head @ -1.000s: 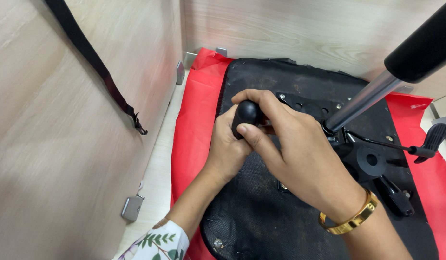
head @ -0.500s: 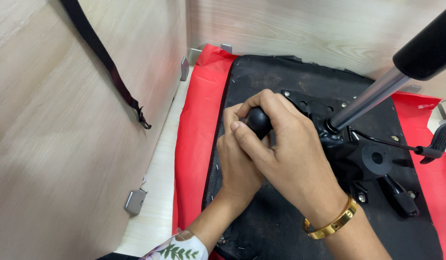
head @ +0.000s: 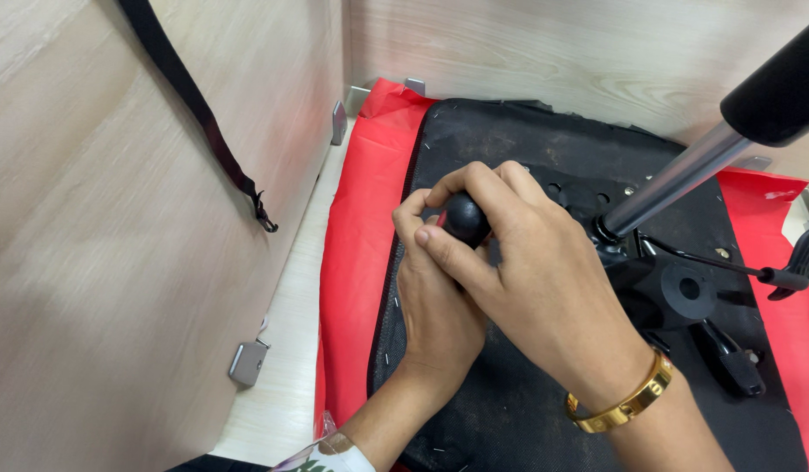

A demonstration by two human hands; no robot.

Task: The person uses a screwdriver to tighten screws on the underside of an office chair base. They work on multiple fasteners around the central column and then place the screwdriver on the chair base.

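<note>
While both hands crowd over the underside of an upturned chair seat (head: 509,157), the right hand (head: 535,271) is curled shut around the round black handle (head: 463,218) of what looks like a screwdriver, a sliver of red showing at its edge. That handle stands near the left side of the black seat base, just beside where the fabric is stapled down. Beneath it, the left hand (head: 435,306) is closed loosely around the tool's lower part, fingers wrapped as if steadying the shaft. To my eye a fastener is being driven or loosened at that spot, and the next turn would call for downward pressure with the tool kept upright so the tip does not slip out.

Off to the right, the chrome gas column (head: 675,179) slants up out of the black tilt mechanism (head: 680,293), a thin lever (head: 736,267) reaching away from it. Red fabric (head: 361,253) lies under the seat, and a black strap (head: 203,122) hangs down the pale wooden panel (head: 116,262) on the left.

The tool's tip and whatever it bears on are completely covered by the hands, so I cannot tell if there is a screw there at all. The column's top runs out of view
</note>
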